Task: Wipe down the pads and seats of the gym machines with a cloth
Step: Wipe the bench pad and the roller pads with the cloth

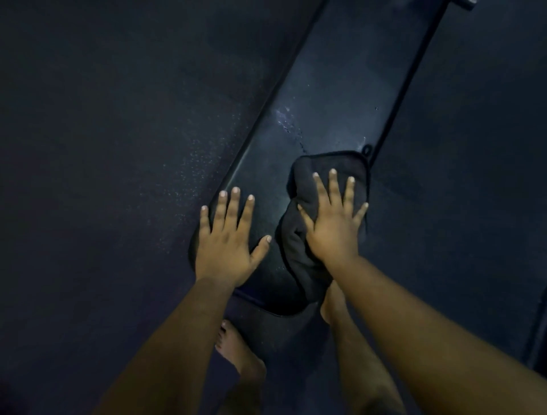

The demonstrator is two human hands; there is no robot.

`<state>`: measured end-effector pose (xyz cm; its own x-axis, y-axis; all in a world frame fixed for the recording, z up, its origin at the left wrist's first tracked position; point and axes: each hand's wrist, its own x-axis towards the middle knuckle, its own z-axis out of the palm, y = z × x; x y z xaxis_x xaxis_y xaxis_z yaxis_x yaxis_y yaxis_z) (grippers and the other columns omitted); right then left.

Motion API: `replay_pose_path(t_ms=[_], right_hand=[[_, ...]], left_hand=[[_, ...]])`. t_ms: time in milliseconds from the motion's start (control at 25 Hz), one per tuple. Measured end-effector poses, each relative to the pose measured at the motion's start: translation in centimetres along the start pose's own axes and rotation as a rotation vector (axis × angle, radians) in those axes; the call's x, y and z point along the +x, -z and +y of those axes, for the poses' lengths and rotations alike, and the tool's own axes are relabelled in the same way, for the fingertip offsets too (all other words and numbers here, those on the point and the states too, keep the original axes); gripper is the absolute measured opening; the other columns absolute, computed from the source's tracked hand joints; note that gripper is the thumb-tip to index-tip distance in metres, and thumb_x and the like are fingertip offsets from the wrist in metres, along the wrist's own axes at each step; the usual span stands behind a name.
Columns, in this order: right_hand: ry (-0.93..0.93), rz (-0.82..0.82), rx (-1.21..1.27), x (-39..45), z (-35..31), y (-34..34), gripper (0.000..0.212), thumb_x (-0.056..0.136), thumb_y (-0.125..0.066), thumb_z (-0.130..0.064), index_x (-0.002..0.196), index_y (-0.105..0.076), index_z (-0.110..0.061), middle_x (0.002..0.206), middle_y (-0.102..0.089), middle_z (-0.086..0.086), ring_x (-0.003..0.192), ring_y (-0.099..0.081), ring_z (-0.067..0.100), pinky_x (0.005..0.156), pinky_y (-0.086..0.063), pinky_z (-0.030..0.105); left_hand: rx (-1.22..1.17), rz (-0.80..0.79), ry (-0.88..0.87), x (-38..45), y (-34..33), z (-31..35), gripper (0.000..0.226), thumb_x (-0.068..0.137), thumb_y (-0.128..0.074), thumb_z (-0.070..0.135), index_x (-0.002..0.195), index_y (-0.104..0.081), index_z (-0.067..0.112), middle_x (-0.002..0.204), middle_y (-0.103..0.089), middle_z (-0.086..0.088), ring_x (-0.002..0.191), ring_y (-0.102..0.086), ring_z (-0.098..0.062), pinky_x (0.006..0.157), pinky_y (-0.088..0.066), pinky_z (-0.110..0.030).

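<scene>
A long black bench pad (331, 97) runs from the lower middle up to the top right, with wet streaks shining near its middle. On its near end lies a crumpled dark cloth (299, 246). My right hand (333, 219) presses flat on the cloth with fingers spread and straight. To the left of it my left hand (228, 237) rests flat on the bare pad near the pad's left edge, fingers spread, holding nothing.
A dark speckled rubber floor (118, 148) surrounds the bench. My bare feet (236, 352) stand at the bench's near end. A dark frame part (464, 3) shows at the top right. The scene is dim.
</scene>
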<state>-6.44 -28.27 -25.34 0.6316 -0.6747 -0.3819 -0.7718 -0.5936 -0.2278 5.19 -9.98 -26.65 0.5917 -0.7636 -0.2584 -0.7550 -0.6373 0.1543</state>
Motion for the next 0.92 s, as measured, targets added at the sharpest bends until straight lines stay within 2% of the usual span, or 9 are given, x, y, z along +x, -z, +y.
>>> replay_pose_path(t_ms=[80, 200, 280, 360, 440, 560, 760, 840, 920], right_hand=[[0.246, -0.055, -0.135, 4.9, -1.3, 2.1, 0.073, 0.098, -0.028, -0.067, 0.160, -0.002, -0.039, 0.170, 0.007, -0.007, 0.155, 0.015, 0.027, 0.113, 0.007, 0.074], [0.702, -0.186, -0.335, 13.0, -5.5, 4.0, 0.080, 0.093, -0.035, -0.074, 0.160, -0.007, -0.041, 0.170, 0.001, -0.007, 0.156, 0.010, 0.024, 0.112, 0.006, 0.077], [0.826, -0.230, -0.406, 17.9, -7.3, 5.3, 0.080, 0.089, -0.041, -0.076, 0.158, -0.017, -0.042, 0.169, -0.008, -0.007, 0.156, 0.004, 0.021, 0.110, 0.009, 0.076], [0.727, -0.170, -0.376, 21.9, -6.6, 7.0, 0.077, 0.089, -0.040, -0.076, 0.156, -0.024, -0.042, 0.169, -0.013, -0.005, 0.156, 0.000, 0.020, 0.111, 0.005, 0.078], [0.531, -0.053, -0.303, 24.3, -4.1, 8.1, 0.073, 0.092, -0.032, -0.076, 0.157, -0.020, -0.045, 0.170, -0.008, -0.003, 0.156, 0.001, 0.021, 0.112, 0.002, 0.077], [0.393, 0.042, -0.212, 21.9, -1.2, 7.4, 0.067, 0.097, -0.029, -0.070, 0.158, -0.014, -0.044, 0.170, -0.005, -0.004, 0.156, 0.000, 0.023, 0.115, -0.001, 0.075], [0.404, -0.046, -0.175, 8.8, 4.2, 5.1, 0.068, 0.098, -0.044, -0.059, 0.158, -0.013, -0.046, 0.170, -0.002, -0.009, 0.156, 0.006, 0.020, 0.115, -0.001, 0.075], [0.288, -0.096, -0.093, 6.7, 6.9, 4.8, 0.070, 0.098, -0.049, -0.057, 0.157, -0.012, -0.048, 0.169, 0.006, -0.011, 0.155, 0.013, 0.017, 0.115, -0.005, 0.072], [0.093, -0.046, 0.126, 9.0, 7.9, 5.3, 0.069, 0.099, -0.050, -0.051, 0.157, -0.012, -0.050, 0.168, 0.012, -0.013, 0.154, 0.016, 0.016, 0.116, -0.012, 0.071]], left_hand=[[0.009, -0.007, 0.013, 0.1, -0.2, 0.0, 0.084, 0.097, -0.022, 0.070, 0.163, -0.005, 0.021, 0.170, 0.004, -0.007, 0.157, 0.003, -0.027, 0.123, -0.011, -0.060], [0.009, 0.021, 0.029, 0.0, -0.4, -0.2, 0.085, 0.097, -0.024, 0.070, 0.162, -0.009, 0.018, 0.170, -0.001, -0.008, 0.157, -0.001, -0.026, 0.122, -0.013, -0.061], [-0.029, 0.090, 0.051, 0.5, -0.1, 0.4, 0.081, 0.099, -0.026, 0.067, 0.162, -0.015, 0.017, 0.170, -0.007, -0.009, 0.157, -0.004, -0.026, 0.123, -0.012, -0.060], [-0.047, 0.113, 0.078, 2.0, 0.6, 1.8, 0.079, 0.099, -0.029, 0.065, 0.162, -0.015, 0.018, 0.170, -0.007, -0.010, 0.157, -0.004, -0.025, 0.124, -0.009, -0.058], [-0.043, 0.080, 0.086, 4.1, 0.8, 3.5, 0.082, 0.098, -0.027, 0.067, 0.162, -0.009, 0.019, 0.170, 0.000, -0.009, 0.157, 0.002, -0.024, 0.124, -0.004, -0.058], [-0.021, 0.035, 0.109, 5.7, 0.5, 4.3, 0.086, 0.095, -0.024, 0.071, 0.162, -0.005, 0.021, 0.170, 0.005, -0.008, 0.157, 0.006, -0.024, 0.123, -0.001, -0.061], [0.016, -0.010, 0.089, 5.7, 1.0, 4.3, 0.084, 0.096, -0.023, 0.069, 0.162, -0.001, 0.022, 0.170, 0.008, -0.010, 0.157, 0.007, -0.027, 0.120, -0.004, -0.066], [0.007, -0.024, 0.088, 5.9, 1.1, 4.4, 0.084, 0.095, -0.026, 0.069, 0.162, -0.006, 0.023, 0.170, 0.004, -0.011, 0.157, 0.004, -0.029, 0.120, -0.004, -0.067], [-0.017, -0.005, 0.099, 6.0, 1.0, 4.4, 0.083, 0.094, -0.032, 0.067, 0.161, -0.019, 0.020, 0.169, -0.007, -0.013, 0.157, -0.004, -0.030, 0.120, -0.005, -0.067]])
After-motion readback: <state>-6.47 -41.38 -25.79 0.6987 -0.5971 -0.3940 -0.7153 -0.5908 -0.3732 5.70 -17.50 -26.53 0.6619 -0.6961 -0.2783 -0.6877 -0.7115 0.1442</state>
